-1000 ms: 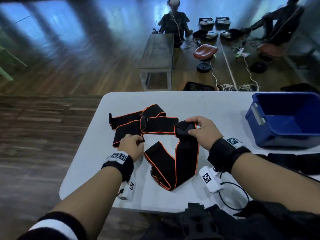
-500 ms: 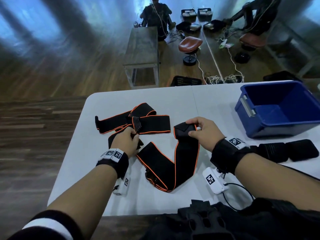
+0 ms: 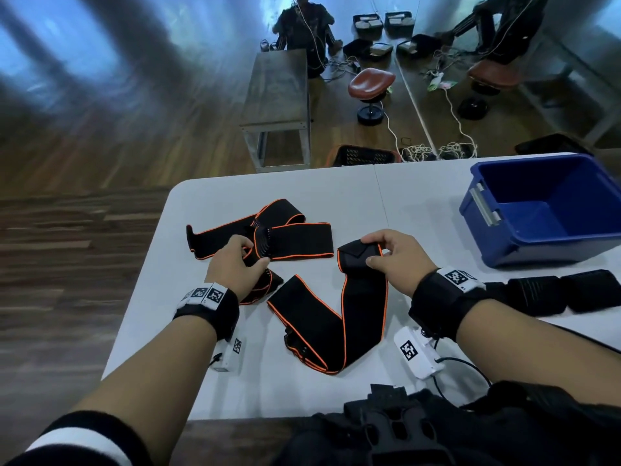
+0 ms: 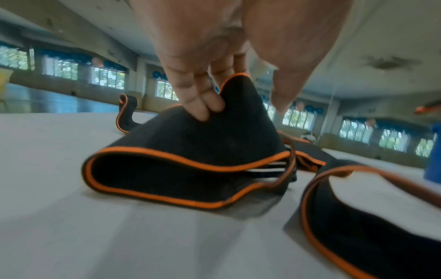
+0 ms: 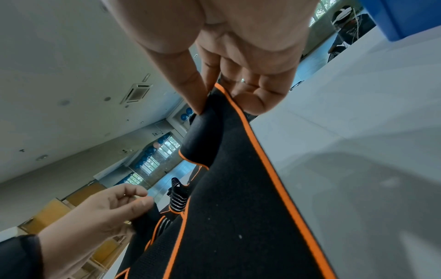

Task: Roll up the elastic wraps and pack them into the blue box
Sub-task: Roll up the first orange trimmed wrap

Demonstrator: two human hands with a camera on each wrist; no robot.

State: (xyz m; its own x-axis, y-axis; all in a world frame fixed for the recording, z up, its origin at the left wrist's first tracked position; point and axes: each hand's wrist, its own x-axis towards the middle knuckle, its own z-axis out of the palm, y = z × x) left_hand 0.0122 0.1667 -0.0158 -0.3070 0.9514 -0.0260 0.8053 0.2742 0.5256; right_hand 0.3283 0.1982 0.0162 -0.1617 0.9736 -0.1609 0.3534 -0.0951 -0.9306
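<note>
While spread across the white counter point(image 3: 215, 203), blue box point(image 3: 544, 210) at its far right edge. Nearer the middle, orange-edged elastic wrap point(image 3: 339, 311), folded end pinched in right grip point(image 3: 400, 260). Left grip point(image 3: 235, 264) pinching another fold point(image 4: 190, 143).

No words, brands or numbers can be read anywhere; the only markings are black-and-white square code tags. Two sit on the left wristband point(image 3: 203, 293), one on the right wristband point(image 3: 457, 276); one more is on each white module point(image 3: 415, 352) hanging under the wrists.
</note>
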